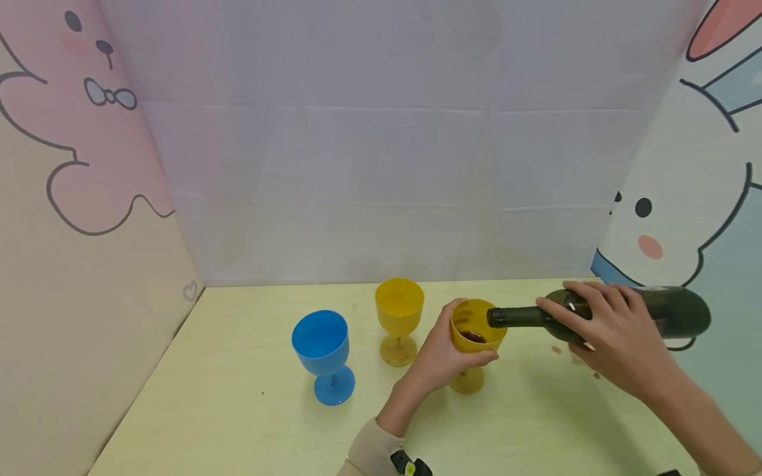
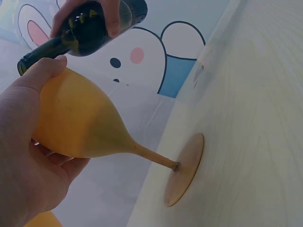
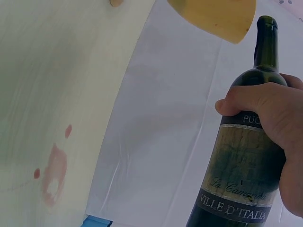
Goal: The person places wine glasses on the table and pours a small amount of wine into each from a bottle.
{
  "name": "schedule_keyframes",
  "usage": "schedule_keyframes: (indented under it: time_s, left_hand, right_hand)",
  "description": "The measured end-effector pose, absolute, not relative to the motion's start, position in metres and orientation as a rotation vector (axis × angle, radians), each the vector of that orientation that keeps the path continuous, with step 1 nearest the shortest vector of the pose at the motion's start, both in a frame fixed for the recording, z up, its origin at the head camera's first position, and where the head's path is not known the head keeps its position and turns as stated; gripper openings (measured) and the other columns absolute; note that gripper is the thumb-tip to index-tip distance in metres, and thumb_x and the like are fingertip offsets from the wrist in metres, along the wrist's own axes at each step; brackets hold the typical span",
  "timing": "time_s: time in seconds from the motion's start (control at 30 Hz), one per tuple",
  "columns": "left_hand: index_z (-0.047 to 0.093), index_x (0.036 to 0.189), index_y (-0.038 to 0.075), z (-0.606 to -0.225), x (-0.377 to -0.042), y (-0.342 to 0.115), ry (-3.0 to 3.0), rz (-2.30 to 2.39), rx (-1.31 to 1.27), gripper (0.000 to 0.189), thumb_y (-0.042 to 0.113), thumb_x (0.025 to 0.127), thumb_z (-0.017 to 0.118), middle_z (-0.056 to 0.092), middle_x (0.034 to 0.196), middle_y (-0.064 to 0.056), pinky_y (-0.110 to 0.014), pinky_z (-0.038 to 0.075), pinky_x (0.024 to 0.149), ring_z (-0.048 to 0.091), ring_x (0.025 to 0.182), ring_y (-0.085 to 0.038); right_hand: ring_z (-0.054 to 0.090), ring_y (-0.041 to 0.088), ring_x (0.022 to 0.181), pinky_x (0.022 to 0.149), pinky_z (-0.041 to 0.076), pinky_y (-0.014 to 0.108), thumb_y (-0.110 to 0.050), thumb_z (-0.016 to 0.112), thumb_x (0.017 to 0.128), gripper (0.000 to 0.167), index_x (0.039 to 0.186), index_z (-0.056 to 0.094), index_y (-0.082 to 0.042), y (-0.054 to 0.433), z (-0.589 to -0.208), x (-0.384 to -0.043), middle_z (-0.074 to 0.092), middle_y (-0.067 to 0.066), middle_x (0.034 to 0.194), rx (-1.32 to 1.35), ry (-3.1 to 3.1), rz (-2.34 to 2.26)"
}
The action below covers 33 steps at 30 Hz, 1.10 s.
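Observation:
My left hand (image 1: 440, 354) grips the bowl of a yellow goblet (image 2: 85, 113), whose foot stands on the table. Some dark red liquid (image 1: 473, 336) lies in that goblet. With my right hand (image 1: 622, 337) I hold a dark green wine bottle (image 3: 236, 175) round its shoulder, nearly level. The bottle's mouth overlaps the goblet's right rim in the head view. A second yellow goblet (image 1: 399, 307) stands just behind my left hand. Left of it is a blue goblet (image 1: 321, 344), upright, with no liquid showing inside.
Reddish spill spots (image 3: 54, 175) mark the pale wooden table (image 1: 238, 423) below the bottle. A white cloth backdrop (image 1: 381, 158) rises behind the table's far edge. Printed side panels with cartoon animals stand at left and right.

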State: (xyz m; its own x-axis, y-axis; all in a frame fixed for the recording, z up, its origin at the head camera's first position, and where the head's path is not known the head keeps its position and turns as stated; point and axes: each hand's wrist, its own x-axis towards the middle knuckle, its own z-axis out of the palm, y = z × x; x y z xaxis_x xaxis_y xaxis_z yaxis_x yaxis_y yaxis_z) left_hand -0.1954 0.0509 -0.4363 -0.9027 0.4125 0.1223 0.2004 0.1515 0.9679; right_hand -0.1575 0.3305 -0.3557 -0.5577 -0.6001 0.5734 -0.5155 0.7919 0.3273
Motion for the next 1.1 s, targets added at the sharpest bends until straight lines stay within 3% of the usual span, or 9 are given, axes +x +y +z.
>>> schedule_keyframes:
  time_s: [0.4, 0.87, 1.1]
  left_hand:
    - [0.031, 0.145, 0.043, -0.436, -0.197, 0.051, 2.241, 1.859, 0.609, 0.086, 0.038, 0.078, 0.085, 0.053, 0.129, 0.017, -0.027, 0.049, 0.096, 0.056, 0.111, -0.007]
    - [0.031, 0.145, 0.042, -0.436, -0.196, 0.051, 2.270, 1.844, 0.593, 0.087, 0.039, 0.077, 0.085, 0.052, 0.130, 0.016, -0.029, 0.049, 0.096, 0.055, 0.112, -0.009]
    - [0.030, 0.146, 0.042, -0.436, -0.197, 0.050, 2.275, 1.823, 0.573, 0.088, 0.041, 0.077, 0.084, 0.051, 0.131, 0.017, -0.030, 0.049, 0.097, 0.054, 0.113, -0.008]
  right_hand:
    - [0.052, 0.044, 0.105, 0.085, 0.041, 0.060, -0.074, 0.017, 0.095, 0.073, 0.136, 0.058, -0.029, 0.329, -0.370, -0.156, 0.056, 0.023, 0.126, 0.715, -2.318, -0.017]
    - [0.050, 0.045, 0.111, 0.086, 0.037, 0.059, -0.079, 0.023, 0.090, 0.078, 0.138, 0.057, -0.027, 0.324, -0.381, -0.155, 0.053, 0.023, 0.133, 0.590, -2.371, 0.187]
    - [0.051, 0.046, 0.107, 0.083, 0.039, 0.061, -0.077, 0.030, 0.090, 0.077, 0.137, 0.058, -0.023, 0.319, -0.381, -0.157, 0.054, 0.026, 0.129, 0.583, -2.333, 0.307]
